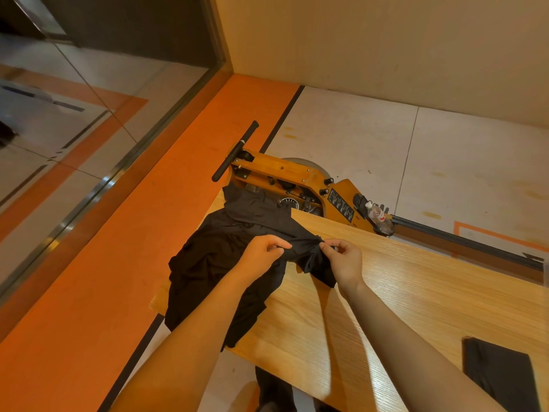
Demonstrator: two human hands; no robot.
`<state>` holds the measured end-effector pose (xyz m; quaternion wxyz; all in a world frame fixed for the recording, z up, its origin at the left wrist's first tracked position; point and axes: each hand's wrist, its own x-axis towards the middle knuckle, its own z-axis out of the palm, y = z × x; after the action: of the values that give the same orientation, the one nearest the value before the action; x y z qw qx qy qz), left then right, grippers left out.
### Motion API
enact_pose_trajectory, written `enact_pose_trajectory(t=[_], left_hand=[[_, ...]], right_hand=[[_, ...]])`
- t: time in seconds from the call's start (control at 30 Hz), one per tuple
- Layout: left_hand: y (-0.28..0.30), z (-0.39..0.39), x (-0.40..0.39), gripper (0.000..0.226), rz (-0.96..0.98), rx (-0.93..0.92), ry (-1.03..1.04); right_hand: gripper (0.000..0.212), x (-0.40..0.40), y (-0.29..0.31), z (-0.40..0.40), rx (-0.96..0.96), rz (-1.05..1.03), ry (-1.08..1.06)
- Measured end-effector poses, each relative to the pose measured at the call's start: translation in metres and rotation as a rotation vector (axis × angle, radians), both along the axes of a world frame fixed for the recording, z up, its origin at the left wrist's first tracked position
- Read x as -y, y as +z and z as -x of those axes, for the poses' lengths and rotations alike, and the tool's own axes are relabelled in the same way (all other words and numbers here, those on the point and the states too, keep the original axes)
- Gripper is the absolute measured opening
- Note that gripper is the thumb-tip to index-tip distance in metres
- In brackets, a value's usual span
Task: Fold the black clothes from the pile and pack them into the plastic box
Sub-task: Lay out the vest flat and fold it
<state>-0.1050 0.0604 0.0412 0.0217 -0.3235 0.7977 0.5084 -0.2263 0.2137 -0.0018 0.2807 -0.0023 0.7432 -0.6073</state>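
A pile of black clothes [217, 263] lies on the left end of the wooden table [401, 281], partly hanging over its edge. My left hand [261, 254] pinches a fold of black fabric at the top of the pile. My right hand [344, 260] pinches the same garment [309, 254] a little to the right, lifting a bunched part off the table. A folded black garment [502, 379] lies flat at the table's lower right. The clear edge at the far right [546, 278] may be the plastic box; too little shows to tell.
A wooden rowing machine [297, 179] with a black handle stands on the floor beyond the table. A plastic bottle [378, 217] rests on it. An orange floor stripe [118, 263] and a glass wall run along the left.
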Motion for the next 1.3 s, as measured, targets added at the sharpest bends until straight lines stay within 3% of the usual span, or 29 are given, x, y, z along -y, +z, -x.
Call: enact_pose_trajectory(t=[0.2, 0.93, 1.3], left_hand=[[-0.004, 0.0, 0.005, 0.02, 0.067, -0.027, 0.141], [-0.024, -0.023, 0.024, 0.019, 0.15, 0.067, 0.187], [0.002, 0.0, 0.034, 0.027, 0.172, -0.037, 0.204]], right_hand=[[0.027, -0.008, -0.01, 0.0, 0.019, -0.026, 0.067], [0.015, -0.023, -0.04, -0.004, 0.054, -0.188, 0.101], [0.027, -0.019, -0.004, 0.025, -0.147, -0.165, 0.005]])
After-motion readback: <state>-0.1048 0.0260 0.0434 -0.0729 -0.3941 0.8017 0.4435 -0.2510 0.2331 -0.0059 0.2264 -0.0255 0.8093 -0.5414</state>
